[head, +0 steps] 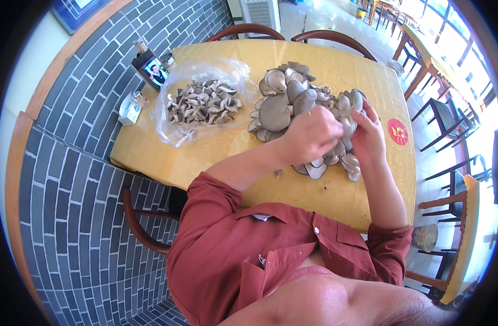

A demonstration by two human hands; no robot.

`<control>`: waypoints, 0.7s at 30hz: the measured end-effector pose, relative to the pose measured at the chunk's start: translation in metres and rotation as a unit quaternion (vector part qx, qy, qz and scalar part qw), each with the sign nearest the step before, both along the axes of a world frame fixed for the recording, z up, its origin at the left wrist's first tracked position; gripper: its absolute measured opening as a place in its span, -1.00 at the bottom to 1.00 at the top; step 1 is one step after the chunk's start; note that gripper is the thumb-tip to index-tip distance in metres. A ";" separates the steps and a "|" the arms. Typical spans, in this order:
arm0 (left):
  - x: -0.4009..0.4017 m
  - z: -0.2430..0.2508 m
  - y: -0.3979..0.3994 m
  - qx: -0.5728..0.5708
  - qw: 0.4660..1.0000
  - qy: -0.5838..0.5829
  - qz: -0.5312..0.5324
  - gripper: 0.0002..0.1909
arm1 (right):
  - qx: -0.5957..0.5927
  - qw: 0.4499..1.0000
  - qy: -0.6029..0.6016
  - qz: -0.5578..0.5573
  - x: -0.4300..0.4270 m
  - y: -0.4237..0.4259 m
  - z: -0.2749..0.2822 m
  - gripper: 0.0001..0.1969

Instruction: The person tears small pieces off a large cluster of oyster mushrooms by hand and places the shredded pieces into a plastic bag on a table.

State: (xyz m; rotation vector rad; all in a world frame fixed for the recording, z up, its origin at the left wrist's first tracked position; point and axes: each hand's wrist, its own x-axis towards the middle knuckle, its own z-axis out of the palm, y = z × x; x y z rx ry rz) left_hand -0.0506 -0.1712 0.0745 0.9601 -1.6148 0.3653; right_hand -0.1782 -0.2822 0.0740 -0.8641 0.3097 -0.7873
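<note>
Whole clusters of grey oyster mushrooms (274,113) are heaped on a table with a yellow cloth (249,175). My right hand (369,132), on the picture's right, grips an oyster mushroom cluster (347,122) at the heap's right side. Close beside it, my left hand (312,134) has its fingers bent at the left edge of that cluster; whether it holds a piece is hidden. To the left, small torn oyster mushroom pieces (204,102) lie on an opened clear plastic bag (175,136). Small mushroom scraps (277,174) lie near the front of the heap.
At the table's left edge stand a phone (156,71) propped up with its screen lit, a white tissue box (130,110) and a small glass jar (140,99). A red round sticker (398,131) marks the cloth. Wooden chairs (334,38) stand behind; a brick wall (82,163) borders the left.
</note>
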 end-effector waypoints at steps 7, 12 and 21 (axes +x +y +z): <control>-0.002 -0.004 0.001 -0.089 0.977 -0.188 -0.044 -0.78 | -0.001 1.000 0.006 0.007 0.000 -0.004 -0.011 -0.48; -0.015 -0.007 0.009 -0.104 0.933 -0.340 -0.053 -0.85 | 0.016 1.000 0.018 0.018 -0.001 -0.001 -0.005 -0.48; -0.016 0.017 0.024 0.193 0.973 0.093 -0.090 -0.70 | -0.579 0.733 0.342 -0.097 0.000 -0.009 -0.019 -0.38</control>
